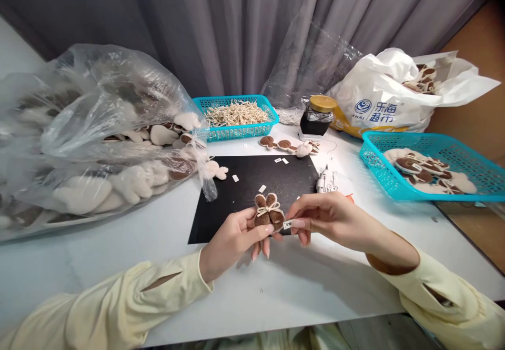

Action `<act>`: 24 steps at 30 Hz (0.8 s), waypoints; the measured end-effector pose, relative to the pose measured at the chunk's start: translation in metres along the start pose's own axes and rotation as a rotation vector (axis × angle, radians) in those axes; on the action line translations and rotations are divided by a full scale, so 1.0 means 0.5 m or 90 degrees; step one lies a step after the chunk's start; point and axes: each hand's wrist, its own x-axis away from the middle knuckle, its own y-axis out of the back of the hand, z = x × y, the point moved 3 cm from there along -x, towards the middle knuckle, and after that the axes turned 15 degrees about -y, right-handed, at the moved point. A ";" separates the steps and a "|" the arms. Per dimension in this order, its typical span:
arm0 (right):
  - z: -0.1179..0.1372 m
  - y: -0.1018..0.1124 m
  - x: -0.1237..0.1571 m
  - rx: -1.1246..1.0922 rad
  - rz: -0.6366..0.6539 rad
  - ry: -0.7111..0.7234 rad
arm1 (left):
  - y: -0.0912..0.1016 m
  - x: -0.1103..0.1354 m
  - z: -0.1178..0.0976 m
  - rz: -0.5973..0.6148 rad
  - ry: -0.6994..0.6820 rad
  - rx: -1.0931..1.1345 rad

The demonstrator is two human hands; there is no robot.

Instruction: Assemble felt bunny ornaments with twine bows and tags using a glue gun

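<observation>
Over the front edge of a black mat [221, 202], my left hand [234, 242] grips a small brown plush bunny [269, 216] with a cream bow tied round its neck. Its two ears point away from me and cream edging shows around the brown. Thumb and fingers of my right hand [329, 218] pinch a small white label [288, 224] with dark print, close beside the bunny's right side. Whether the label touches the bunny, I cannot tell. Several loose white labels [262, 188] lie on the mat.
At left bulges a clear plastic bag [106, 87] of plush pieces. A blue basket [236, 132] of cream bows stands behind the mat. Another blue basket [418, 181], with finished-looking bunnies, is at right, near a white shopping bag [379, 87], a gold-lidded jar [321, 103] and a white bottle-like object [326, 180].
</observation>
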 end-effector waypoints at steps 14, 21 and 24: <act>0.012 -0.026 0.005 0.152 -0.133 0.066 | -0.006 0.001 0.002 0.018 0.021 -0.025; 0.009 -0.029 0.004 0.190 -0.171 0.086 | -0.005 0.002 -0.001 0.034 0.008 -0.014; 0.009 -0.033 0.004 0.200 -0.175 0.089 | -0.006 0.001 -0.003 0.038 0.002 -0.011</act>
